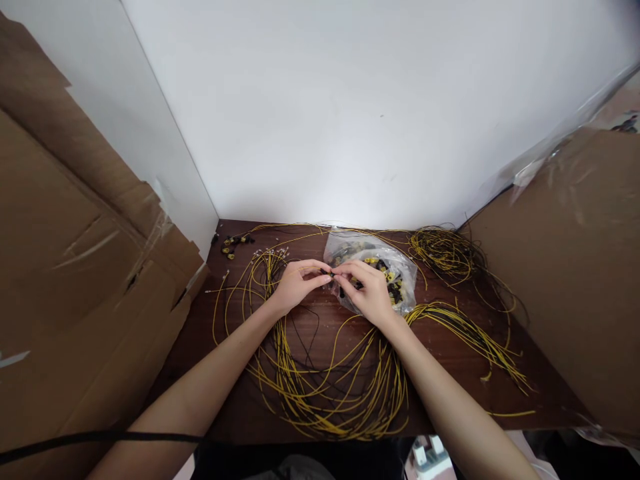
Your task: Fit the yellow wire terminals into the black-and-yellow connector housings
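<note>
My left hand [299, 283] and my right hand [366, 288] meet near the middle of the dark brown table [320, 333]. Both are closed in a pinch, fingertips nearly touching, around a small dark part [327, 273]. Its details are too small to tell. Behind and beside my right hand lies a clear plastic bag [409, 273] with many small black and yellow pieces in it. Below both hands curves a large loop of yellow and black wires [345, 407]. Its ends with small white tips [273, 253] lie beyond my left hand.
Small black and yellow pieces [229, 247] lie at the back left. A tangled wire coil [445, 253] sits at the back right, loose wire ends [480, 340] in front of it. Cardboard [75, 267] stands left, more cardboard [565, 267] right, a white wall [350, 113] behind.
</note>
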Demonstrator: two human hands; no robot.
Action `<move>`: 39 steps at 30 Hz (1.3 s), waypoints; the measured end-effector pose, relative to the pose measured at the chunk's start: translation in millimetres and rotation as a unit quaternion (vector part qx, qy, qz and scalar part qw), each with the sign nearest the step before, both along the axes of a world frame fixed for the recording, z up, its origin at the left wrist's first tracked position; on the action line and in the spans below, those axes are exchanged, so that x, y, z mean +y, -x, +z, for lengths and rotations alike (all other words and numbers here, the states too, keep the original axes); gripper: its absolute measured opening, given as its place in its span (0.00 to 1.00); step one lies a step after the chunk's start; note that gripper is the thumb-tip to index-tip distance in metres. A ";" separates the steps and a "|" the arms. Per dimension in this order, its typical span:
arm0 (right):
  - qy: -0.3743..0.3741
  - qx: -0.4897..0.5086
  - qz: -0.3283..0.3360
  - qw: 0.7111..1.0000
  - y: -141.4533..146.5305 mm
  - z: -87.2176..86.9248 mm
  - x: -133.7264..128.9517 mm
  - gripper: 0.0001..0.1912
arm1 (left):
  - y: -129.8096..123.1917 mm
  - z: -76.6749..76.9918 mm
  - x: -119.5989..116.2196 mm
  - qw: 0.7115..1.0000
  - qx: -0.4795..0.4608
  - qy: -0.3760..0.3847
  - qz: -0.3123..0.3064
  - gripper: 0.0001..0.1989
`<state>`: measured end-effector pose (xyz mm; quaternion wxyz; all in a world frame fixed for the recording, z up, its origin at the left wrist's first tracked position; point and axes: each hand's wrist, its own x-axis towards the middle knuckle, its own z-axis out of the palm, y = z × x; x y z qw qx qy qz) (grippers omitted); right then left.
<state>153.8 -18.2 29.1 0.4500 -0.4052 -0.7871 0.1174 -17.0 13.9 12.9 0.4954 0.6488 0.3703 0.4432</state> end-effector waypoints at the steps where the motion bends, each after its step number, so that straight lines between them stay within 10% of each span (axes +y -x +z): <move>1: 0.002 0.000 0.001 1.000 -0.2 -0.1 0.2 0.07 | -0.1 0.1 0.0 1.000 0.001 0.001 -0.002 0.09; 39: 0.032 -0.100 -0.048 0.993 7.2 -11.6 -1.7 0.17 | -1.7 2.6 -1.4 0.999 0.026 -0.017 -0.020 0.09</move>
